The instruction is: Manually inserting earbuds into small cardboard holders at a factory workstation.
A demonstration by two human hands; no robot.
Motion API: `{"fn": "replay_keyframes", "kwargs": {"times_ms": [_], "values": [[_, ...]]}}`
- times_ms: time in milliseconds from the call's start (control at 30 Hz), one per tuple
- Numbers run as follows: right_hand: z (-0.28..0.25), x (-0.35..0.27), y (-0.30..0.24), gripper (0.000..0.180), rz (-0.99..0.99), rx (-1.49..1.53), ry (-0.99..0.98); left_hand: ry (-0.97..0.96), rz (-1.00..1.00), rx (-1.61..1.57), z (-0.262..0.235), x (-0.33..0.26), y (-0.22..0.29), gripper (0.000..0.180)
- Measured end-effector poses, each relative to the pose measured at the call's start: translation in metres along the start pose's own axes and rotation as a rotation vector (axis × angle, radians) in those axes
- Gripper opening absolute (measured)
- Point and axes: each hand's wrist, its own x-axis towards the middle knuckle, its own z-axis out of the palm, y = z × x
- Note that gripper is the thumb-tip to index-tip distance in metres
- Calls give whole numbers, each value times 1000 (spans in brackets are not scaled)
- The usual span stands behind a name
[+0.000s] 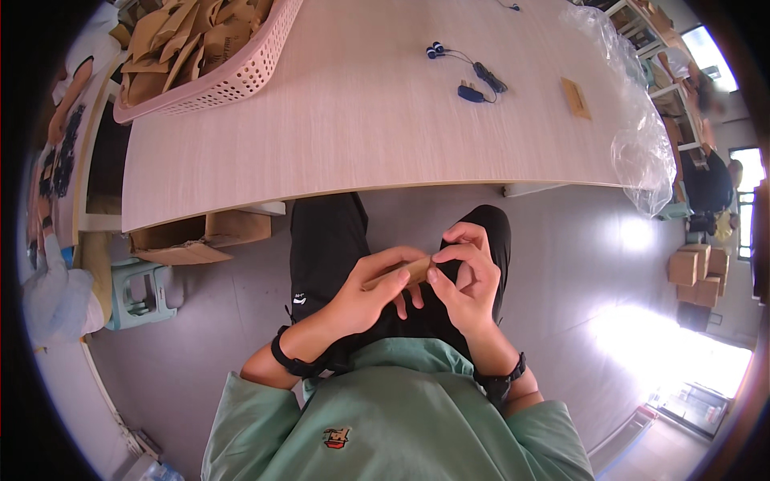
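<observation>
Above my lap, my left hand [362,298] grips a small brown paper packet [416,270] between thumb and fingers. The thumb and forefinger of my right hand [469,279] pinch the packet's right end, while the other fingers curl above it. The packet's contents, if any, are hidden. On the table [337,128] in front of me lie dark blue earphones [473,74] with a bundled cord. To their right is a flat brown paper piece [575,98].
A pink perforated basket [233,90] heaped with brown paper packets [180,40] stands at the table's far left. Clear plastic film [642,144] hangs over the right edge. An open cardboard box [180,240] sits below the table, near a pale green stool [140,293]. Other people work at both sides.
</observation>
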Motion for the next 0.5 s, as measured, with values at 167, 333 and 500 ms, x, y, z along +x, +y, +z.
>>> {"fn": "replay_keyframes", "kwargs": {"times_ms": [167,333,500], "values": [[-4,2,-9,12,112,68,-17,74,295,476,8,2,1,29],[-11,1,-9,14,124,110,-27,165,601,770,16,11,2,32],[-17,6,-10,14,99,142,-84,107,706,981,13,14,6,37]]}}
